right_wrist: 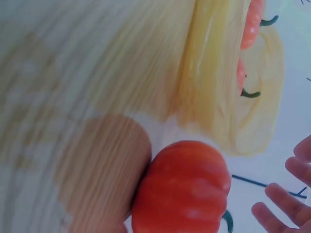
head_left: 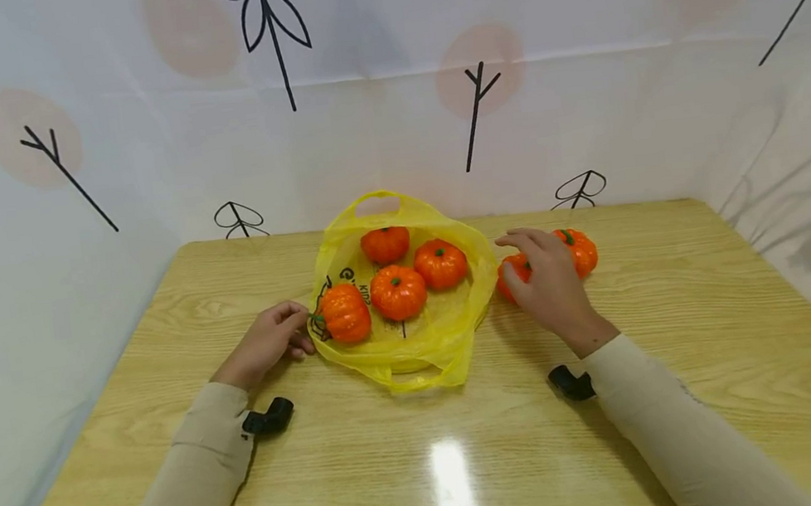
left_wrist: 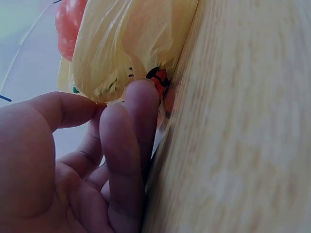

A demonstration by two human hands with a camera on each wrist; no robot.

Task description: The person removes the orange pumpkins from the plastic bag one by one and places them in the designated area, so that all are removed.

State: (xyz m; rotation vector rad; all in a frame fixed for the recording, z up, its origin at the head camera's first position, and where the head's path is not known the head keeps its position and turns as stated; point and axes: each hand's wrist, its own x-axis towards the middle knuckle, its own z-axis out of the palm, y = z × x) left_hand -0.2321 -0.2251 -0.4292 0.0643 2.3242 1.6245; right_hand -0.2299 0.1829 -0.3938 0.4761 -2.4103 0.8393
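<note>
A yellow plastic bag (head_left: 451, 327) lies spread with its mouth facing up, several small orange pumpkins (head_left: 398, 291) inside. At its left edge my left hand (head_left: 269, 341) pinches the thin plastic between thumb and fingers, beside a pumpkin tipped on its side (head_left: 346, 314). My right hand (head_left: 556, 290) reaches over a loose pumpkin (right_wrist: 182, 189) just right of the bag, its fingers spread and apart from the fruit in the right wrist view. A second loose pumpkin (head_left: 583, 253) sits behind that hand, partly covered by it.
Everything rests on a light wooden table (head_left: 371, 474). A white cloth wall (head_left: 377, 139) with plant drawings rises along the back edge. Black curved pieces (head_left: 270, 419) sit at both sleeve cuffs.
</note>
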